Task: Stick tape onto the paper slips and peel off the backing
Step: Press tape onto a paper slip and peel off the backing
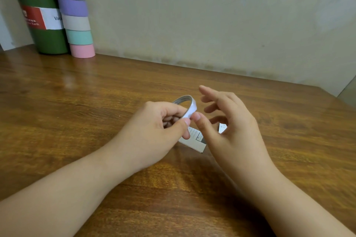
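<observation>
Broadly, a wooden table [81, 102] fills the view, set against a pale wall [212, 15]. Far up and to the left of the grip, at the table's back edge, stands a dark green bottle [38, 25] with a red and white label; it is closed at the top as far as can be seen, and its contents are hidden. Touching its right side leans a stack of paper cups [74, 11] in bands of teal, grey, purple and pink, mouths down, so nothing shows inside them. Both bare forearms reach in from the bottom edge and meet near the middle of the table. The left hand [159, 131] has its fingers curled, thumb and forefinger pinching the near edge of a tape roll [187, 105], a thin white ring with a grey inner face that rises up and away from the grip. The right hand [231, 127] sits just right of the grip, its thumb tip touching the roll's white outer face beside the left thumb, while its other fingers are spread and loosely bent, holding nothing. Directly under the grip, lying flat on the wood, is a paper slip [194, 140] with small print, partly hidden by the left fingers. Another small printed piece [222, 128] shows just behind the right thumb; what it belongs to cannot be told.
</observation>
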Motion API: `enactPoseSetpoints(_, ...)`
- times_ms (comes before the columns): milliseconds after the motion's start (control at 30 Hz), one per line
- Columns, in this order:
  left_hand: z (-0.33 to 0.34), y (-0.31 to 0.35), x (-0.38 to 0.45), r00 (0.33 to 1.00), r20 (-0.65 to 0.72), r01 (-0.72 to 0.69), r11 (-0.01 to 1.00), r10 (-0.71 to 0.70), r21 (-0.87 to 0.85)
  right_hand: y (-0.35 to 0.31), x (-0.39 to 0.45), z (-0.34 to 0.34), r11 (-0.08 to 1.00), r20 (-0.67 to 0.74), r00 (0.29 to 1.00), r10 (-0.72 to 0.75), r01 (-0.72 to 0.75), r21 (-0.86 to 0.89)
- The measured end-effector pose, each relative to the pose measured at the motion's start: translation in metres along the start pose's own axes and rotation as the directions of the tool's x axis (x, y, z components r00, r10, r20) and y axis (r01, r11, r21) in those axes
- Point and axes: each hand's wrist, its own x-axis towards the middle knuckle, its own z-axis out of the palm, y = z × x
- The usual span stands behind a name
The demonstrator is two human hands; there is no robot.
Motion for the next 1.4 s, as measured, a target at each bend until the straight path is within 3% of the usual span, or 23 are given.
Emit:
enactPoseSetpoints(233,0.0008,-0.0015,-0.0002,1.0,0.011,0.015,0.998,-0.016,0.059,0.0029,0.0015,0.002,0.996,-0.041,0.996,-0.083,0.081,-0.049)
enactPoseSetpoints(767,-0.0007,0.0016,0.0001,0.998,-0.061,-0.025,0.998,0.028,0.065,-0.0014,-0.0003,-0.0032,0.987,-0.012,1.0,0.027,-0.024,0.158)
enactPoseSetpoints(900,-0.0004,0.0006,0.0004,0.996,-0.075,-0.041,0.994,0.049,0.101,0.0005,0.0008,-0.0007,0.996,-0.014,0.996,-0.086,0.086,0.016)
enactPoseSetpoints(1100,0.0003,0.0015,0.0005,0.995,-0.089,-0.04,0.992,0.051,0.123,0.0016,0.0016,-0.001,0.986,-0.042,0.986,-0.163,0.161,-0.043)
enactPoseSetpoints(1400,-0.0004,-0.0011,0.0001,0.986,-0.102,-0.107,0.975,0.129,0.194,-0.0022,0.0009,-0.0031,0.981,0.018,0.985,-0.173,0.174,-0.082)
